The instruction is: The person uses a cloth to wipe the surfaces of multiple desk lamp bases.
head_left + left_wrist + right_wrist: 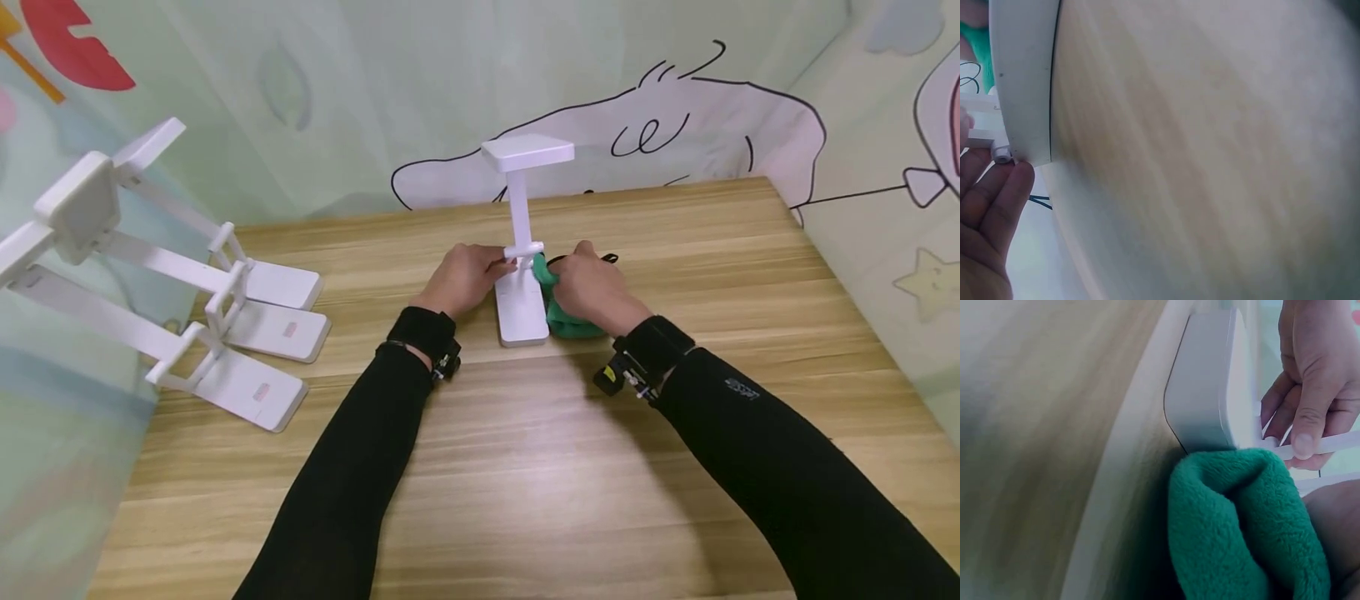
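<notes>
A white folding phone stand (522,312) stands upright near the table's back edge, its flat head level on top of the stem. My left hand (465,279) pinches the bracket just above the base; thumb and fingers meet on it in the right wrist view. On the other side, my right hand (592,285) grips a green cloth (573,321). Part of the cloth touches the stand by the bracket, and the rest hangs down beside the base. In the right wrist view the fluffy cloth (1210,531) is folded over against the base (1204,381).
Several more white phone stands (255,387) stand in a row at the table's left side, heads leaning left. A printed curtain (337,108) hangs behind the wooden table (540,467). A dark cord loop (611,258) shows behind my right hand.
</notes>
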`<state>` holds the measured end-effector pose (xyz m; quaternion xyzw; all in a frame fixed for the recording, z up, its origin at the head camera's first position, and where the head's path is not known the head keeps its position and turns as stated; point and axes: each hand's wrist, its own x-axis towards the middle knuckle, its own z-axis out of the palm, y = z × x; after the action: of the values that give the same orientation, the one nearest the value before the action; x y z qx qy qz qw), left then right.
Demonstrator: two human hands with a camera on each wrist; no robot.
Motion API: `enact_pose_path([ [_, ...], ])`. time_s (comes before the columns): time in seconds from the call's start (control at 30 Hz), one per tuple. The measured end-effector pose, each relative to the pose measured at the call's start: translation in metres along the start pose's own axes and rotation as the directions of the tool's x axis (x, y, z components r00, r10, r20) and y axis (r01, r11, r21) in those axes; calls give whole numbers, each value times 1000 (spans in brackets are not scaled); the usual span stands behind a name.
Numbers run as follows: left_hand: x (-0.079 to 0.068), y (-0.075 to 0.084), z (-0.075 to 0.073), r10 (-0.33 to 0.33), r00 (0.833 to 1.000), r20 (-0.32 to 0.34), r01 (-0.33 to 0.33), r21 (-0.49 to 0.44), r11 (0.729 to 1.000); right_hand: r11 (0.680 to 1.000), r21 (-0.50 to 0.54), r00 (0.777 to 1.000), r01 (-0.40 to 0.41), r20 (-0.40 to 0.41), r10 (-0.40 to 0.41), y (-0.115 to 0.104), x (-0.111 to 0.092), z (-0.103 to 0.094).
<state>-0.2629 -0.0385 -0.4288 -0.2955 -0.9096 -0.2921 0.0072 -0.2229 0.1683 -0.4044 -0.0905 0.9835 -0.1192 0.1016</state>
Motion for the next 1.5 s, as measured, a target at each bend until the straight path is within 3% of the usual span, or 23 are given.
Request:
enact_pose_path([
  [0.27,-1,3,-5,-26,1000,-2,26,-25,999,991,-9,991,131,-1,-131,4,-35,2],
  [0.6,1,2,-5,-28,1000,3,28,-7,1000,963,-130,959,237,-124,-253,-8,-84,17],
  [0.73,2,3,-6,-25,1000,15,25,12,1000,945,-108,948,310,-36,-315,-12,-98,13],
  [0.83,3,3,-6,-23,999,24,23,4,1000,950,-50,951,309,50,-306,-9,-100,-2],
  [0.9,3,3,-6,-18,1000,26,18,-2,1000,969,-22,968,246,55,-244,-4,-91,-16],
  [1.0,3,2,-5,-18,1000,19,19,-21,1000,995,7,995,96,-34,-96,7,-59,-34],
  [1.1,2,1,-4,-35,999,17,35,-29,999,997,80,994,-3,-111,12,13,-16,-39],
  [1.17,1,2,-2,-50,998,27,51,-34,998,992,128,991,-23,-130,40,13,9,-34],
  [1.27,1,3,0,-50,998,45,51,-36,998,984,171,995,46,-96,-30,11,38,-26],
  [1.33,1,4,0,-41,998,47,42,-30,999,977,159,990,141,-53,-134,9,52,-22],
  [1.43,1,5,0,-39,999,35,40,-11,999,950,128,957,285,16,-289,5,65,-20],
  [1.5,1,4,-1,-47,998,27,48,-10,999,938,81,940,336,41,-340,2,69,-21],
])
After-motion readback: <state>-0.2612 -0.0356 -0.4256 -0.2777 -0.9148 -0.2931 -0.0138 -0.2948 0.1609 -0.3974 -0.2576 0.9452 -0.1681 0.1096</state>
